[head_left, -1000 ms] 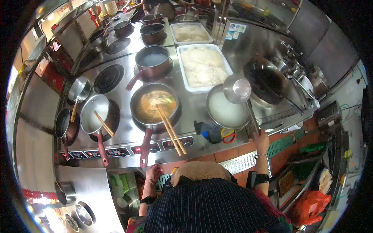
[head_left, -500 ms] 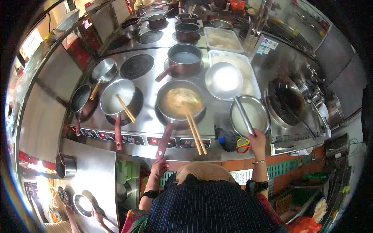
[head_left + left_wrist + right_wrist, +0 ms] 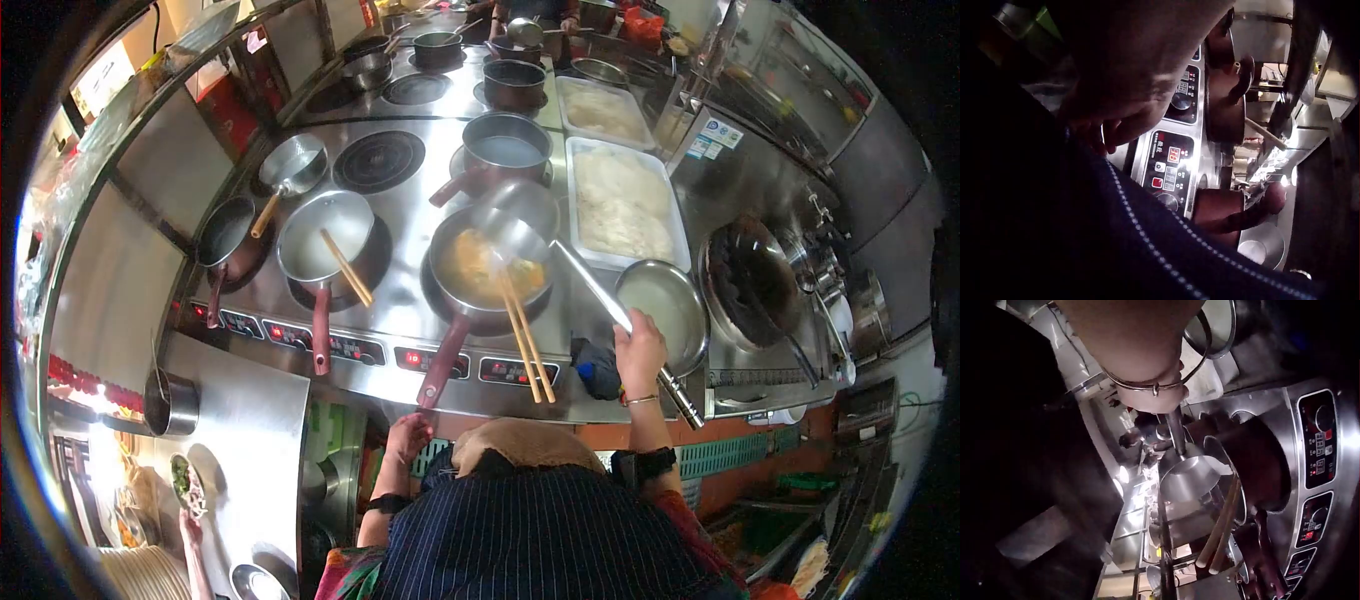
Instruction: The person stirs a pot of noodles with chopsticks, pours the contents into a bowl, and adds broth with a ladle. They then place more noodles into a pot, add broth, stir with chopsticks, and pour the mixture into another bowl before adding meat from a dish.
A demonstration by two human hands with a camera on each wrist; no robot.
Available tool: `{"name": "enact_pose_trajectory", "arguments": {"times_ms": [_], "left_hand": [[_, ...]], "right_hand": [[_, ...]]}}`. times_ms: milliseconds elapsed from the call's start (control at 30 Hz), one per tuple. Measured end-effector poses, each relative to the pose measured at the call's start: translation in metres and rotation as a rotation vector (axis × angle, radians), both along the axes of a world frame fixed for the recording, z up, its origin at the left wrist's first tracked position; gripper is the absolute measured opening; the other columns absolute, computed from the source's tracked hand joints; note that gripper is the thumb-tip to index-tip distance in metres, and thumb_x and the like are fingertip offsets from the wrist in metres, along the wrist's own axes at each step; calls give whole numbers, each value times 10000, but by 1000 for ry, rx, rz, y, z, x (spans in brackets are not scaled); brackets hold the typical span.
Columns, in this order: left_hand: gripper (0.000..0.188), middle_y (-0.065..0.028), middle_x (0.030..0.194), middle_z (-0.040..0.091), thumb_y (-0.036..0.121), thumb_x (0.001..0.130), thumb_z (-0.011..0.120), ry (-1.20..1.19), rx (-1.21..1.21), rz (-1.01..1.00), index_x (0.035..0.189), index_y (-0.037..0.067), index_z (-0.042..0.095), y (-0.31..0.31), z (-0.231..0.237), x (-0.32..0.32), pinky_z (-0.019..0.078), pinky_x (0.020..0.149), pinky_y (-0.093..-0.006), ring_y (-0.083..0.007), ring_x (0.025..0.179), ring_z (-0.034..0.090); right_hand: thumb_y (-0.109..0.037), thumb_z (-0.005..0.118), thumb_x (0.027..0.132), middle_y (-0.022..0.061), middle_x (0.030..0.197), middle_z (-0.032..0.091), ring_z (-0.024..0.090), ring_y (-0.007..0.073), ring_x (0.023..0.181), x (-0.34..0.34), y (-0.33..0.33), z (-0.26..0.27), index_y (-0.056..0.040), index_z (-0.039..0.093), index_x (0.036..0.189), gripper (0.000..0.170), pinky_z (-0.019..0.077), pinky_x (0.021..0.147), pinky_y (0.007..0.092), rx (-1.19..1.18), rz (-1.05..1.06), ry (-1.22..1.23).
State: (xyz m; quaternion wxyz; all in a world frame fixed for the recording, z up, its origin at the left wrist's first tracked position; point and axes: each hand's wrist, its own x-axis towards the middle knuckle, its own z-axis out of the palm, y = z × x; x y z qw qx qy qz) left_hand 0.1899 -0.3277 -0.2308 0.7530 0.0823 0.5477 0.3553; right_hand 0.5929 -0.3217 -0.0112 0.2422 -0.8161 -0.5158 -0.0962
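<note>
In the head view the right hand (image 3: 640, 355) grips the metal handle of a large ladle (image 3: 515, 215), whose bowl is tilted over the right side of a saucepan (image 3: 452, 300) of orange-brown food. Chopsticks (image 3: 527, 345) stand in that pan. The right wrist view has the ladle (image 3: 1190, 478) beside the pan's rim, with pale liquid at its lip. Just below the end of the saucepan's handle, the left hand (image 3: 408, 437) hangs with bent fingers, holding nothing I can see. The left wrist view shows that hand (image 3: 1122, 112) in shadow beside the stove's control panel (image 3: 1169, 165).
A bowl of whitish liquid (image 3: 662, 305) stands right of the saucepan, behind it white trays (image 3: 682, 225). Left is a pan (image 3: 300, 250) with chopsticks, and a wok (image 3: 715, 290) sits far right. Another person's hand (image 3: 190, 525) holds a dish at lower left.
The ladle has swung left from above the whitish bowl, past the white tray, to the saucepan, the right hand moving left with it. The left hand stays low near the handle. The head view has shifted.
</note>
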Motion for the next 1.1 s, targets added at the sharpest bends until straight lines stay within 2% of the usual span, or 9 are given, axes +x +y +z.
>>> {"name": "enact_pose_trajectory", "arguments": {"times_ms": [200,300,367,533,633,800,867,967,1100], "left_hand": [[171,-103,798,564,110,855,481,10,-11,-2,1011,41,469,5,6,5,512,560,-355,-232,626,588],[170,-110,791,565,106,853,484,-4,3,-39,1001,24,466,10,12,9,516,559,-356,-232,620,587],[183,-115,783,564,112,851,495,3,18,-50,998,6,468,13,5,11,518,547,-346,-227,620,589],[186,-104,765,551,141,844,514,46,-24,-138,969,5,491,25,-10,13,518,529,-318,-211,611,584],[198,-94,785,553,187,843,517,67,22,-131,954,23,519,30,-7,18,512,529,-301,-204,619,585],[215,-98,829,566,241,853,509,220,55,-136,952,53,540,38,-14,24,503,532,-308,-186,634,587],[283,-107,858,568,318,862,475,594,749,-455,947,58,548,43,-57,17,484,521,-305,-173,621,572],[365,-115,807,575,383,844,479,603,537,-406,954,42,553,43,9,36,451,465,-307,-166,542,540],[344,-122,627,549,304,874,418,501,151,-91,837,-3,569,48,-18,41,390,372,-323,-173,392,457]], "right_hand": [[-160,681,705,122,853,585,575,335,747,8,-2,-14,-69,558,1003,335,450,635,428,75,8,29],[-165,664,730,85,727,590,581,251,630,34,-17,-34,-37,581,928,250,440,542,357,107,18,209],[-169,646,746,23,599,537,511,128,507,49,-34,-32,-11,597,830,185,385,459,264,-76,82,926],[-165,596,794,-8,535,480,432,61,457,52,-99,-20,-71,522,649,188,315,415,214,30,-183,1211],[-191,596,797,-15,511,443,388,60,414,79,-142,-42,-87,483,613,240,286,382,221,16,-227,1135],[-231,642,802,59,564,528,468,110,468,106,-183,-59,36,551,709,298,339,420,282,-129,-472,797],[-257,644,803,67,564,528,476,125,481,116,-189,-70,43,557,708,326,350,439,306,-171,-445,713],[-324,647,796,89,573,537,480,167,496,132,-200,-84,53,574,723,391,357,465,349,-267,-440,519],[-425,645,753,161,677,585,532,270,560,117,-179,-56,58,602,840,492,409,528,404,-423,-465,348]]}}
